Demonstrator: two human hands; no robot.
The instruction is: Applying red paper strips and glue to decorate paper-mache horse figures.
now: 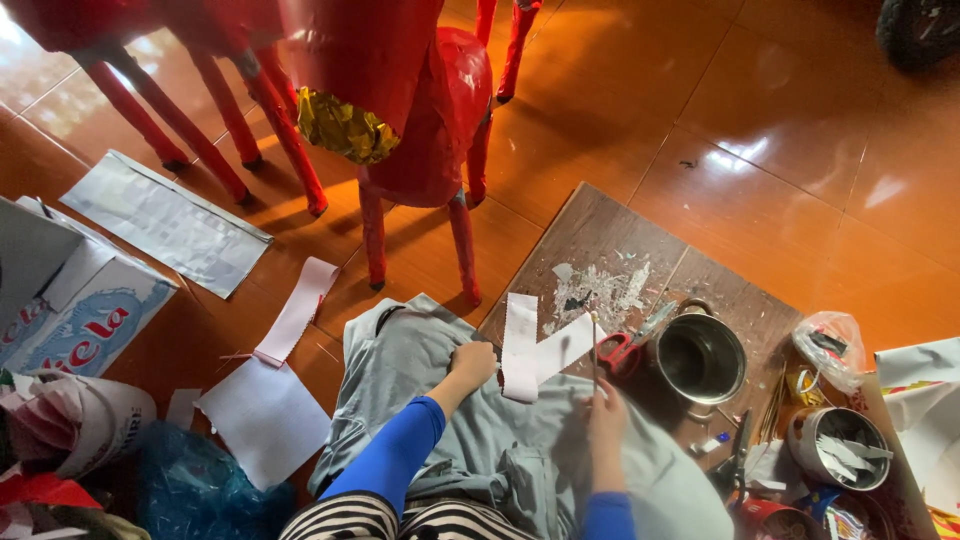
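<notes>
Left hand [474, 360] fisted, pressing grey cloth [480, 440] on floor. Right hand [606, 408] pinches thin stick [594, 350] upright over white paper strip [535, 350], at wooden board's [600, 235] near edge; red scissors [622, 350], steel pot [700, 357] just beside.

Glossy orange-brown tiled floor [780, 120] is filling most of the view, thin grout lines crossing it diagonally. Bright daylight is reflecting off the tiles at upper right and upper left. A scuffed dark wooden board [600, 240] is lying flat on the floor, flecked with white scraps. Red paper-wrapped frame legs [290, 150] are standing on the tiles at top, casting soft shadows toward the lower right. A white-and-blue cardboard box [85, 315] is sitting at the left edge. A dark round object [920, 30] is showing at the top right corner, too cropped to identify.
</notes>
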